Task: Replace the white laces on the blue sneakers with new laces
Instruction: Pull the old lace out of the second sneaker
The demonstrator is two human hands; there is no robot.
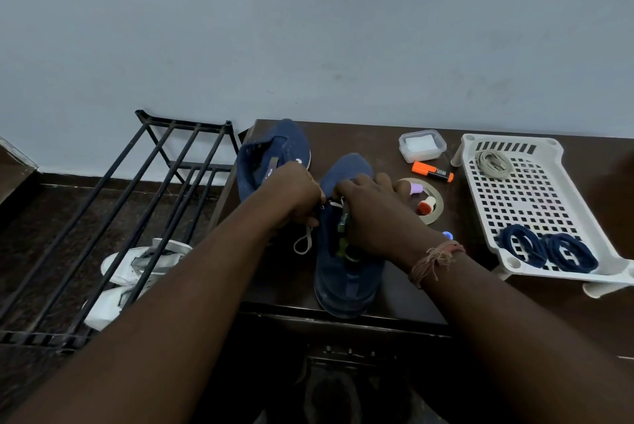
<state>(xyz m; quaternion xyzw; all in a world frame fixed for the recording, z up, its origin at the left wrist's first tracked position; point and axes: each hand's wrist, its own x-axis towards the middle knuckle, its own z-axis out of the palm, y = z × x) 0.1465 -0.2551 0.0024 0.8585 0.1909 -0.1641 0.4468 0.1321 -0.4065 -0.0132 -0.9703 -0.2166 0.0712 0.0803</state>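
Note:
Two blue sneakers stand on a dark brown table. The near sneaker points away from me, and a white lace hangs in a loop off its left side. My left hand pinches that lace at the upper eyelets. My right hand lies over the tongue, fingers curled on the lace near the toe end. The far sneaker sits behind my left hand, with no lace visible on it. Two coiled dark blue laces and a grey-white coiled lace lie on a white perforated tray.
An orange highlighter, a small lidded plastic box, a tape ring with small caps inside it and a blue cap lie between shoe and tray. A black metal shoe rack stands left, with white shoes under it.

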